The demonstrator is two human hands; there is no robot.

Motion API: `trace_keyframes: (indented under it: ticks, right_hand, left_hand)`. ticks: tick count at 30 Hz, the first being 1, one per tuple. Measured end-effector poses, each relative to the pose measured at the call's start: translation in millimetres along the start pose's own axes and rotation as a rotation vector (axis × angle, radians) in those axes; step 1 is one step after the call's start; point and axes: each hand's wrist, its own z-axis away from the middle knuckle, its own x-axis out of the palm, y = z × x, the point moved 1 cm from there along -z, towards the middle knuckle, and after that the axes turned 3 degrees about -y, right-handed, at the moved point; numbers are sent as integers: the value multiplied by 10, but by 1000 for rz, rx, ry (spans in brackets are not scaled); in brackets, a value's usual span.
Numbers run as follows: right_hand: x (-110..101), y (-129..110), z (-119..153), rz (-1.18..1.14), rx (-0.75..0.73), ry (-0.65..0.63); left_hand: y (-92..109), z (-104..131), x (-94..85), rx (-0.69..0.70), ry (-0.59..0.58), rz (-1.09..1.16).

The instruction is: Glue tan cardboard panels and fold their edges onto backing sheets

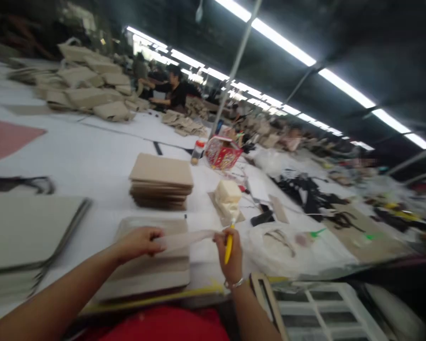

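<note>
Between my two hands a thin, whitish translucent strip [190,240] is stretched across. My left hand [141,242] pinches its left end above a stack of beige fabric panels [163,277] at the table's front edge. The strip's right end is in the fingers of my right hand [231,255], which also grips a yellow-handled brush [229,248] with its pale head pointing away from me. Just beyond the brush stands a cream-coloured, block-like container [228,192] on a beige scrap. A neat pile of beige panels [161,171] sits behind the front stack.
Large grey-beige panels [28,232] are stacked at left. A red patterned box [223,152] and a red-capped jar [198,152] stand farther back. A plastic bag [273,248] lies at right, above a white slotted rack [326,310]. A person [175,92] works beyond heaped beige pieces [85,83].
</note>
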Motion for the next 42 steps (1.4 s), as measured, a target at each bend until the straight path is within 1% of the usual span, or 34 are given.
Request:
trace_keyframes:
  ticks: [3,6,8,9,12,15,19,21,24,26,29,36,42]
  right_hand:
    - [336,16,-1,9,-8,-49]
    - [639,-1,10,15,-24,-149]
    - [785,-27,7,60,-42,-208]
    - [845,-37,-5,104,-57,-216]
    - [998,-40,-80,254,-118,-183]
    - [1126,1,-170,323,-189,-152]
    - [1275,80,-250,360,-251,-158]
    - [1344,110,-285,376,-269,-161]
    - [1440,143,-342,388,-258,-188]
    - [1491,164,-374,403,-244,-216]
    - [1530,199,-400,439,-233,-237]
    - [1525,258,-401,418,-200,-225]
    - [1540,264,-405,382,-181,-217]
  left_hand:
    - [-211,303,-114,-76,101,207]
    - [-398,479,-191,-123,241,349]
    - [-478,534,-245,-119,342,404]
    - [-506,539,-279,-110,393,412]
    - [-575,479,-398,-100,538,387]
    - [-646,374,-505,-153,656,281]
    - [-700,267,-604,-178,794,-79]
    - [-706,226,-644,-175,857,-240]
    - [-722,170,-695,-187,937,-345]
    - [-741,139,-719,-199,957,-347]
    - [-761,116,-734,-210,955,-332]
    - [-739,116,-724,-220,944,-293]
    - [-774,105,-738,-236,957,-301]
